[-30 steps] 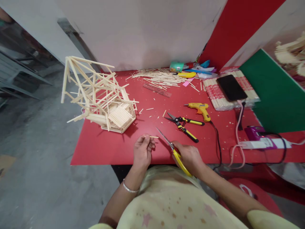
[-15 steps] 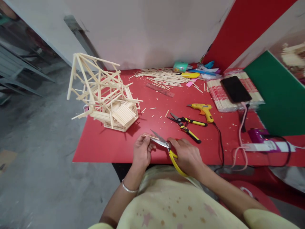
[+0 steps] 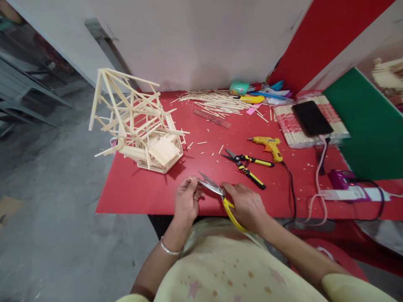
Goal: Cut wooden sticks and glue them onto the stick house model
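One bare left hand (image 3: 186,200) is pinching a thin, pale wooden stick (image 3: 192,178) between thumb and fingers, above the near edge of a red tabletop (image 3: 141,193); only a small end is showing. The right hand (image 3: 248,205) is gripping metal scissors with yellow handles (image 3: 226,204), blades standing parted and pointing at the left fingertips; I cannot tell whether they are touching the stick. A pale lattice model of wooden sticks (image 3: 165,150) is standing at left. Black-and-yellow shears (image 3: 238,159) are lying open near a yellow glue gun (image 3: 268,145).
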The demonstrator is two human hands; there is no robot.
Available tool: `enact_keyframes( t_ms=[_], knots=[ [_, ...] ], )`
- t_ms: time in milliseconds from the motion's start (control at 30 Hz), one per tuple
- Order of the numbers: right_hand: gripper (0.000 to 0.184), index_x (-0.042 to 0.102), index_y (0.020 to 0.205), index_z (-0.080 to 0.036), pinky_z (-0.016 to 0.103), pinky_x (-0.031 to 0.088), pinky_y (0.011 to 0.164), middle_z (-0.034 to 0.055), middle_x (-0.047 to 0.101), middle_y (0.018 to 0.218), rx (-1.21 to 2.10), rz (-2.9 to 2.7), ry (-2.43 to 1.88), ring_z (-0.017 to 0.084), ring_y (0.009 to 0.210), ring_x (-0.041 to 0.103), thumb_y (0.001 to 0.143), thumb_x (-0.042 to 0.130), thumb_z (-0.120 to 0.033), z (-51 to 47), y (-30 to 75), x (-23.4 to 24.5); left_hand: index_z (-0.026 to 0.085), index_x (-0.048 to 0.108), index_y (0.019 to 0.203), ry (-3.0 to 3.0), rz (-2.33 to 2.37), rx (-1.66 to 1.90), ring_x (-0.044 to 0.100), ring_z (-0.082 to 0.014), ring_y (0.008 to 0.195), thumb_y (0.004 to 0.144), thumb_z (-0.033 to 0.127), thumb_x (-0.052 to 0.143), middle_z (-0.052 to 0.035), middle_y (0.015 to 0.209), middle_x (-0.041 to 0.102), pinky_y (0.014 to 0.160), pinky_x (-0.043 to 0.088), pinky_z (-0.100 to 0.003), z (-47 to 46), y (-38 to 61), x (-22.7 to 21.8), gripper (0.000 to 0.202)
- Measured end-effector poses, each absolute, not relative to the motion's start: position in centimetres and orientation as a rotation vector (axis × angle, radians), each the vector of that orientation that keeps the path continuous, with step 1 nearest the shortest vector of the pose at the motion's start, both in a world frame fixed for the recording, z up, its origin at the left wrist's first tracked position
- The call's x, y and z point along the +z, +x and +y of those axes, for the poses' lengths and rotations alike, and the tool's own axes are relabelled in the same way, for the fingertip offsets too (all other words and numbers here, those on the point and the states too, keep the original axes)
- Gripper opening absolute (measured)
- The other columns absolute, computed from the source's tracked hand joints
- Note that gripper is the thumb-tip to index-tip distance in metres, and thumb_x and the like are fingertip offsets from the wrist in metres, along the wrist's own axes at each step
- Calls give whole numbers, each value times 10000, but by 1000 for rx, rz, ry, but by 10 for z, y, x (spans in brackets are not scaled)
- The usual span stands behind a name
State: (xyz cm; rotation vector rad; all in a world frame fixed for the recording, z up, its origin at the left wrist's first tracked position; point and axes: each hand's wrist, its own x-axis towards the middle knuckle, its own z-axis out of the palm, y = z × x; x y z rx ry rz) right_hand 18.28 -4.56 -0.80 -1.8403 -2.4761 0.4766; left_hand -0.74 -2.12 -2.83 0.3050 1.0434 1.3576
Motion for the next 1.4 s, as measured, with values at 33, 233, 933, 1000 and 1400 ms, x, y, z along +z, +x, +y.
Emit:
enact_keyframes(
  t_ms=[33, 233, 933, 1000, 1400],
  knots=[
    [430, 511, 1280, -249, 257, 330, 630, 69, 688, 990, 483, -2470, -1835, 223, 948, 585, 855, 528, -320, -45, 183, -8, 147, 660, 792, 314, 1044, 1358, 620, -86, 515, 683, 290, 827, -17, 738, 706, 435, 504, -160, -21, -8, -28, 245],
    [447, 506, 1301, -243, 265, 343, 658, 79, 682, 1029, 459, -2499, -1808, 235, 975, 569, 862, 527, -329, -43, 182, -7, 138, 661, 795, 346, 1044, 1326, 591, -73, 459, 685, 294, 821, -34, 745, 720, 419, 501, -162, -20, -12, -26, 249],
    [422, 583, 1302, -188, 362, 417, 867, 140, 653, 1116, 118, -2333, -1862, 282, 1055, 552, 951, 454, -384, -19, 171, -18, 151, 657, 807, -2, 905, 1340, 723, -130, 668, 684, 144, 817, -18, 750, 743, 493, 514, -137, -19, -25, -25, 202],
    [374, 638, 1238, -199, 397, 399, 956, 135, 628, 1184, 149, -2230, -1721, 274, 1090, 534, 953, 470, -375, -18, 162, -11, 151, 661, 802, -88, 859, 1323, 713, -111, 673, 697, 112, 801, -5, 750, 734, 525, 519, -136, -19, -24, -23, 179],
    [263, 613, 1043, -204, 253, 503, 664, 25, 692, 811, 941, -1832, -1211, 136, 687, 647, 989, 432, -387, 9, 97, 22, 138, 662, 839, 227, 951, 1373, 534, -61, 566, 743, 290, 798, 8, 666, 591, 504, 416, -161, -35, -33, -4, 226]
  ],
)
